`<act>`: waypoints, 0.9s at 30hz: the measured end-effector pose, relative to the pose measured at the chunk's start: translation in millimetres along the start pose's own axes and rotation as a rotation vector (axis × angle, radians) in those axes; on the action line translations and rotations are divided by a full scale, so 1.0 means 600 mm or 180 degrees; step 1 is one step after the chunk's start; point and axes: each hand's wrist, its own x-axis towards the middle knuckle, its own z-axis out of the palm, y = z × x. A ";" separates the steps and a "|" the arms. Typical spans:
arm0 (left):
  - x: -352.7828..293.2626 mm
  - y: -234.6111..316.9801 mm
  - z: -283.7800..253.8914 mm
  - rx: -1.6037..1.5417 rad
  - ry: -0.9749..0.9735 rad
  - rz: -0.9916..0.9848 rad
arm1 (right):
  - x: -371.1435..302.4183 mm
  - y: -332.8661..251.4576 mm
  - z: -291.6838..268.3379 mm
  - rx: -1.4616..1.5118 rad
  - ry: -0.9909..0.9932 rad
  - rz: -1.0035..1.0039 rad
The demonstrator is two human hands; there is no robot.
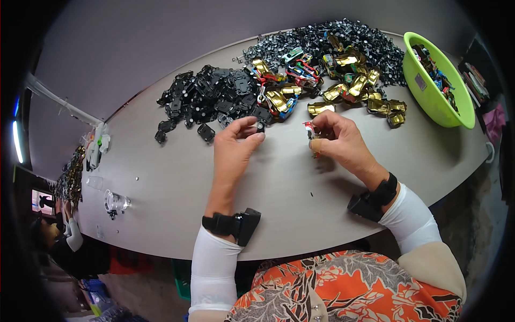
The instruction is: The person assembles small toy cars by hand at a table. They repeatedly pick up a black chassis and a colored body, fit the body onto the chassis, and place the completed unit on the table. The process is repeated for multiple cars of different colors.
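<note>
Above the middle of the table, my left hand [234,145] is closed, with a small black wheel piece [260,127] between thumb and fingertips. A short way to its right, my right hand [341,140] pinches a small red and white toy car body [309,130], partly covered by the fingers. The two hands are apart. Beyond the left hand lies a heap of black toy car chassis [206,94]. Gold toy car bodies [322,109] and some coloured ones [303,72] are piled just beyond the right hand.
A large mound of small black and clear wheel parts [370,45] spreads along the far edge. At the right stands a lime-green basin [453,104] holding coloured toy cars. A clear plastic cup [115,201] is at the left, where a co-worker [72,241] sits by another pile.
</note>
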 end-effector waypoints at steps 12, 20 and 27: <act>-0.040 0.033 0.052 -0.2770 -0.1530 -0.1083 | -0.025 -0.025 -0.005 0.0714 -0.0398 -0.0024; -0.057 0.022 0.052 -0.2051 -0.0808 -0.0812 | -0.038 -0.020 0.023 -0.0139 -0.0509 -0.0441; -0.050 0.010 0.070 -0.3206 -0.1020 -0.0777 | -0.035 0.007 0.017 0.0162 -0.0213 -0.0209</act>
